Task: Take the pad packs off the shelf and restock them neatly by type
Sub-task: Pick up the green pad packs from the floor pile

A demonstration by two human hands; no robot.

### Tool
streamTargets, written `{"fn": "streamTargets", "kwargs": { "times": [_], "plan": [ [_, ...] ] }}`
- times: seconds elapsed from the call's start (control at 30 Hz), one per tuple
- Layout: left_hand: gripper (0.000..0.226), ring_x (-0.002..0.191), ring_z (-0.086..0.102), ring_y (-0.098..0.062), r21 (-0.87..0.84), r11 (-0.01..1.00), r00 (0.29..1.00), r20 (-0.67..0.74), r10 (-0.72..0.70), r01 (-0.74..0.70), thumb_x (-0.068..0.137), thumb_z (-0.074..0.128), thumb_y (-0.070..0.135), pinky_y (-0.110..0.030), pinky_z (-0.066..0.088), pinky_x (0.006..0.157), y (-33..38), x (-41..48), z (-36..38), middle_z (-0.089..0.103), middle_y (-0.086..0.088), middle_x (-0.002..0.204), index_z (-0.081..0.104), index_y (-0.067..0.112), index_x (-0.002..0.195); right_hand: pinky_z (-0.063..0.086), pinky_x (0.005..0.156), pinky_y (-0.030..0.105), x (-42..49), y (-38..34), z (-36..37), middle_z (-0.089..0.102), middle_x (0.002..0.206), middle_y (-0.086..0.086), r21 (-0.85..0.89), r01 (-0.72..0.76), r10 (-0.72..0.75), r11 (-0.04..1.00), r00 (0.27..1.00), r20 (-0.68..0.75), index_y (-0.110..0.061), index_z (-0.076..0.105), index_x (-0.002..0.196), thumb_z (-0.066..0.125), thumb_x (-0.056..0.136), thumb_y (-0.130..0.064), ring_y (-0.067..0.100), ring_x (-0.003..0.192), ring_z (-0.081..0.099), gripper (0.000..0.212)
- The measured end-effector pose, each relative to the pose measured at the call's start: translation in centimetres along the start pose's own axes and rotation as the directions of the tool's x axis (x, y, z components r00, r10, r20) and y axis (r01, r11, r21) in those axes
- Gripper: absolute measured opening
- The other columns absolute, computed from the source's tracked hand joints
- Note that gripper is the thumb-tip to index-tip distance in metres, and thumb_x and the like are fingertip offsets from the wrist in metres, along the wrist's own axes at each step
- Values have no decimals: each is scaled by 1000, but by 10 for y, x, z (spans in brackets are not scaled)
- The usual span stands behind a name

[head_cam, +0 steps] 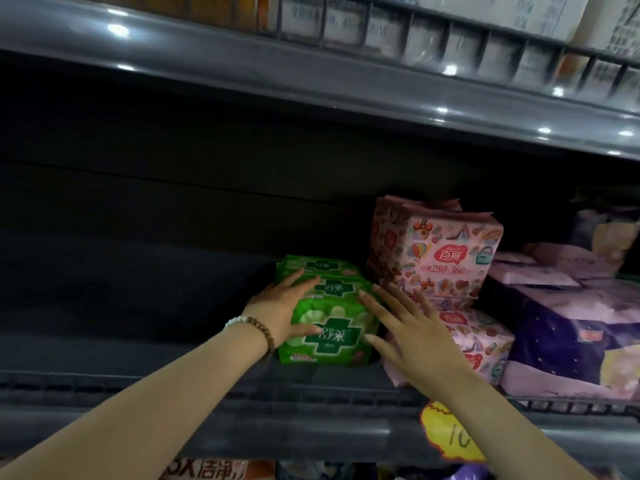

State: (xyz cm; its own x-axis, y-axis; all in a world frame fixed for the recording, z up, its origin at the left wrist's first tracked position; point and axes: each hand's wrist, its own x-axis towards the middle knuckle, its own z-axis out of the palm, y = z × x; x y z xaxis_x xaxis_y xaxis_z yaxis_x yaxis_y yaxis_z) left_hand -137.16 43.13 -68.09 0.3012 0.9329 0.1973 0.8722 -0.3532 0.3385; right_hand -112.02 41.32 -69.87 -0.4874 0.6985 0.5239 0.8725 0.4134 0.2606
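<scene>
Flanking green packs (327,336): 2 hands (277,308) (412,336)

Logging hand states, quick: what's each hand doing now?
Left hand: open, flat on the green pad packs.
Right hand: open, fingers against their right side.

My left hand (280,306) covers the left side of the green packs (329,327); those behind the front one barely show. My right hand (412,334) hides part of the lower pink pack (485,344). Right of my fingers (381,306), purple packs (571,327) blur off the edge.
</scene>
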Motion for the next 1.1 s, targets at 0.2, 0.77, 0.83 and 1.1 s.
{"fn": "streamTargets", "kwargs": {
  "times": [0.2,0.77,0.83,1.1],
  "plan": [
    [82,143,22,-17,-36,999,998,-45,32,-34,83,68,43,-26,24,112,-15,49,5,10,2,159,21,32,149,41,105,41,13,4,13,57,136,-1,-20,67,-68,998,996,-49,-29,55,131,24,98,-56,22,126,54,53],
    [112,124,46,-1,-646,763,997,-77,-32,-26,64,86,26,-23,41,104,-32,79,44,46,15,134,11,40,145,38,104,40,24,4,19,56,138,4,93,-1,1,996,1000,0,-24,70,117,40,87,-57,20,125,55,53],
    [109,123,46,-2,-631,775,995,-92,-34,-32,65,86,24,-26,39,106,-29,78,43,47,13,135,12,42,142,40,104,40,24,5,20,55,138,4,93,2,-2,996,1000,3,-23,70,117,40,87,-56,21,125,55,53],
    [109,133,22,-1,-470,882,990,-102,-102,42,76,71,47,-18,22,105,-2,-7,9,16,11,155,-9,38,149,33,106,42,14,-7,-5,50,143,6,13,-7,6,1000,995,96,-25,61,128,34,88,-54,24,130,51,57]
  ]
}}
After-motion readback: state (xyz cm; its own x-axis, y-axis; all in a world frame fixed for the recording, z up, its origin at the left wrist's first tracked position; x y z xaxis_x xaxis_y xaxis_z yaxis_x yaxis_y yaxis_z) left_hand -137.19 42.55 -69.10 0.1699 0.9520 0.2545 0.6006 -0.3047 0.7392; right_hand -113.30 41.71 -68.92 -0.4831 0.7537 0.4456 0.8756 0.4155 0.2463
